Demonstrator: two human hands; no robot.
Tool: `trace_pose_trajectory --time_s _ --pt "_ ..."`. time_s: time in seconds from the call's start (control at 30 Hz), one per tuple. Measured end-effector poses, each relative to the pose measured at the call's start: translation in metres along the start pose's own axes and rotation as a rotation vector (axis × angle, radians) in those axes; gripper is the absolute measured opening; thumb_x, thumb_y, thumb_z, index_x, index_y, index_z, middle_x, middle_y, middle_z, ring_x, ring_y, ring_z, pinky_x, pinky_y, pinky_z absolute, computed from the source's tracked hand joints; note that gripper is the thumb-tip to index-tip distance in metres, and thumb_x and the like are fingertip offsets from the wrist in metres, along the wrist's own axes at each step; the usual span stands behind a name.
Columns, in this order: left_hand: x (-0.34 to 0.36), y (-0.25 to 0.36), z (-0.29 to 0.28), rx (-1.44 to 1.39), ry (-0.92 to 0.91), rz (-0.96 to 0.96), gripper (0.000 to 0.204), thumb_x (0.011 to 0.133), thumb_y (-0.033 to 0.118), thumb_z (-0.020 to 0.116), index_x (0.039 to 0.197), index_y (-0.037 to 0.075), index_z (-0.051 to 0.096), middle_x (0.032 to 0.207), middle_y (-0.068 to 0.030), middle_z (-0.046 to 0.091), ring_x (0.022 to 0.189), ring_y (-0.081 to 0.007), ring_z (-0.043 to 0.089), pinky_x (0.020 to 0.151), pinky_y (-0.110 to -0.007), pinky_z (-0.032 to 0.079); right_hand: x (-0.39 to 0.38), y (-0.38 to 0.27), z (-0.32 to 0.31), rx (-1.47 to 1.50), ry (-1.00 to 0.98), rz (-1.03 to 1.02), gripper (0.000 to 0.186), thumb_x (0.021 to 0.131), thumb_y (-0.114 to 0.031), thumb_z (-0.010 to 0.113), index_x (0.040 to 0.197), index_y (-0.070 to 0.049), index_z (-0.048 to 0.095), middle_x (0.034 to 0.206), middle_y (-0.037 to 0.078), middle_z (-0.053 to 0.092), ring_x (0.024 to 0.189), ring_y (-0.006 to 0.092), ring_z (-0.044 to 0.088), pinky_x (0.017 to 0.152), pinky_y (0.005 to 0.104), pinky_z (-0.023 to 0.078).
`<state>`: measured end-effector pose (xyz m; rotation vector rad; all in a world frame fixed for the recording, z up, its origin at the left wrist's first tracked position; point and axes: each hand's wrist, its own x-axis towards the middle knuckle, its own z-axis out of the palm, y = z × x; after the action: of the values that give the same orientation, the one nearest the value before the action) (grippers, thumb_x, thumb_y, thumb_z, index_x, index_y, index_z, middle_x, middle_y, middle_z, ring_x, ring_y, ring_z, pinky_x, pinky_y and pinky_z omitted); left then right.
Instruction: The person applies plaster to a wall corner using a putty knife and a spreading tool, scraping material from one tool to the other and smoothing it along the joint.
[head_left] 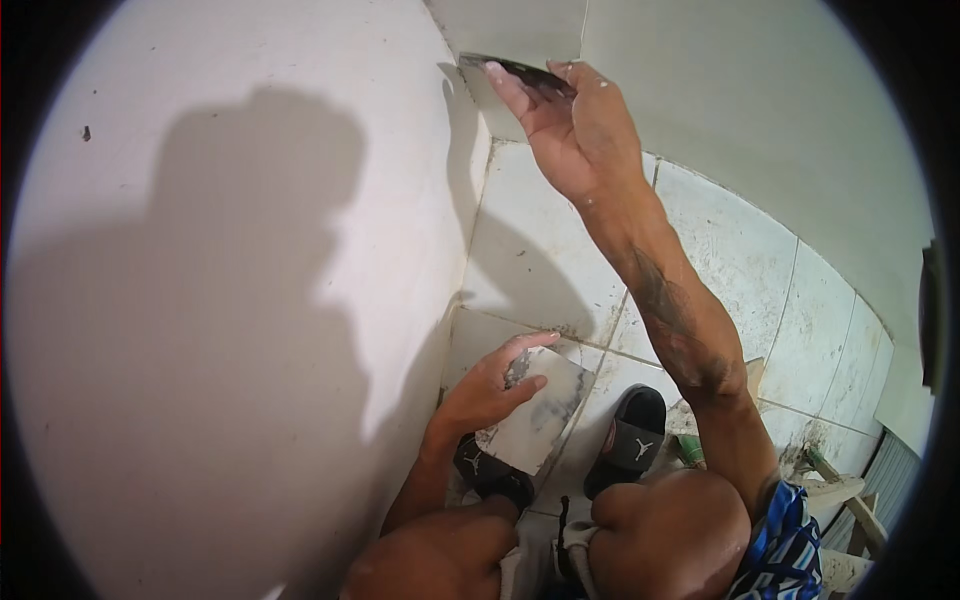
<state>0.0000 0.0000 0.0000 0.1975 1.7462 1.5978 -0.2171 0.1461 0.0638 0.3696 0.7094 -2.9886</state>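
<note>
Along the left side rises a broad white painted wall (pixel 230 400) that carries a large shadow of a head and shoulders. Just right of it, on the near side, the left hand (pixel 485 390) grips a pale, grey-smeared, roughly rectangular flat slab (pixel 548 415), the thumb over its upper face and the other fingers mostly hidden at its left edge and beneath. This clamp probably keeps the slab from tipping while leaving most of its face free. The slab sits above the black left sandal (pixel 480 462), its slightly longer axis running from near left to far right, its smeared face turned up.

Farther away, near the corner where the white wall meets a grey-white far wall (pixel 750 90), the right hand (pixel 585 135) pinches a thin, dark, flat blade (pixel 530 74) between fingers and thumb. The blade shows almost edge-on, its long axis running left to right with the left end pointing at the corner; whether it touches there, I cannot tell. The grip at its right part seems meant to leave the left end free.

Below the right forearm lies the black right sandal (pixel 630 430) on white floor tiles (pixel 725 240), and at the near right stand pale wooden pieces (pixel 835 491).
</note>
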Motion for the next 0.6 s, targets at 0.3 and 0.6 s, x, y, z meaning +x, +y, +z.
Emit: trace_pose_trajectory --time_s 0.3,0.6 --pt "0.000 0.004 -0.004 -0.030 0.009 0.003 0.051 0.090 0.010 0.063 0.138 0.000 0.048 0.138 -0.0138 0.053 0.130 -0.0218 0.048 0.111 -0.033 0.034 -0.052 -0.051 0.075 -0.205 -0.086 -0.076 0.017 0.101 -0.006 0.026 0.107 0.007 0.036 0.103 0.022 0.046 0.095 0.0282 0.056 0.103 0.0436 0.051" --pt "-0.002 -0.001 0.003 -0.074 0.053 0.037 0.052 0.091 0.009 0.063 0.139 -0.001 0.046 0.142 -0.0128 0.049 0.133 -0.0211 0.044 0.111 -0.033 0.033 -0.058 -0.107 -0.045 -0.256 -0.190 0.002 0.018 0.091 -0.002 0.048 0.101 0.008 0.059 0.108 0.024 0.063 0.103 0.0333 0.064 0.091 0.0524 0.054"
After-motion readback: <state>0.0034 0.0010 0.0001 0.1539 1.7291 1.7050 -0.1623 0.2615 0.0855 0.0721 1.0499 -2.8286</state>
